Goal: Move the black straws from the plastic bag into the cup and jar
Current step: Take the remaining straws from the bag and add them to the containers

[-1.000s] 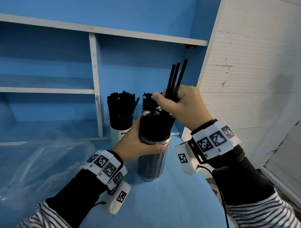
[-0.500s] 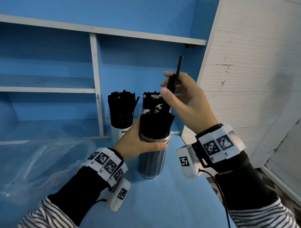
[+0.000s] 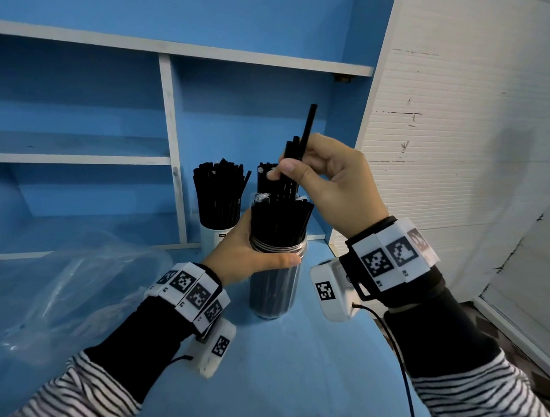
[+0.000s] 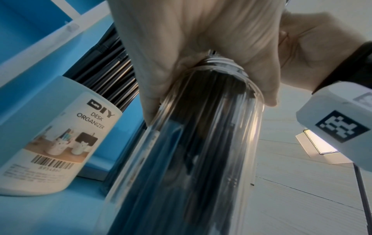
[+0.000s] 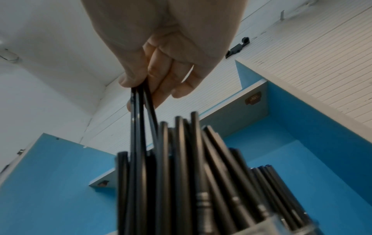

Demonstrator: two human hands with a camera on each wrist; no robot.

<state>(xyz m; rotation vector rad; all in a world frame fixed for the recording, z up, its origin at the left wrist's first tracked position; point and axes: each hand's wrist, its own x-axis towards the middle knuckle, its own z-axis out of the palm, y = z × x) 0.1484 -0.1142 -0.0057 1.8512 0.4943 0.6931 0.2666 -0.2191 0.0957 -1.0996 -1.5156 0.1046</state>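
The right hand [image 3: 335, 187] pinches a few thin black straws [image 3: 299, 145] between thumb and fingers [image 5: 161, 76], their long axes near upright, lower ends directly over the packed jar [image 3: 277, 280]. The left hand [image 3: 250, 256] wraps the jar's neck on the worktop [image 3: 289, 379]. The cup [image 4: 50, 135] behind is full; the bag [image 3: 68, 293] lies left.

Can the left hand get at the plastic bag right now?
Probably not yet: the left hand grips the jar by its neck. The plastic bag lies beside that arm on the shelf with nothing between, so once it lets go the way looks free.
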